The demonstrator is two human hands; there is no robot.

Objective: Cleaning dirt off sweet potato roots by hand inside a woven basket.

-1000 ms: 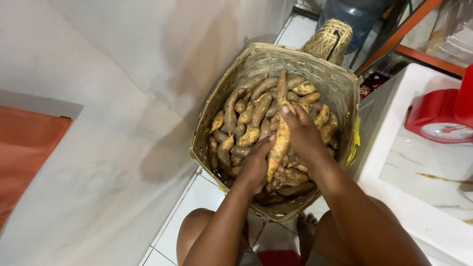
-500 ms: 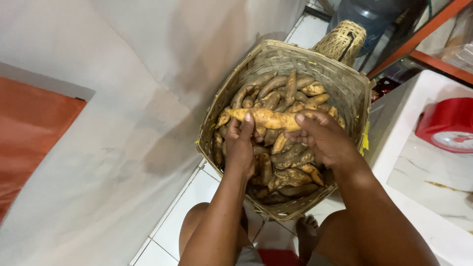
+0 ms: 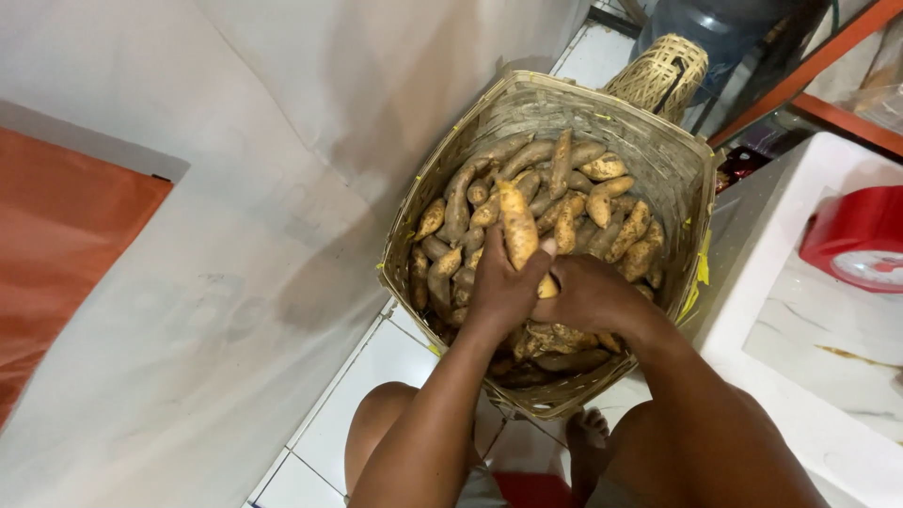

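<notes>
1. Head view: your left hand (image 3: 501, 287) and right hand (image 3: 585, 293) meet over the woven basket (image 3: 658, 155).
2. Both hands' fingers wrap one long sweet potato (image 3: 519, 229), pointing toward 12 o'clock.
3. It sits above the piled sweet potatoes (image 3: 602, 212).

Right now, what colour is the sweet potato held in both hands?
Pale yellowish tan with dirt smudges; the sweet potato shows best in the head view.

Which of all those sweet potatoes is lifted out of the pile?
The long pale sweet potato gripped by both the left hand and right hand; it stands raised above the others lying in the basket.
</notes>
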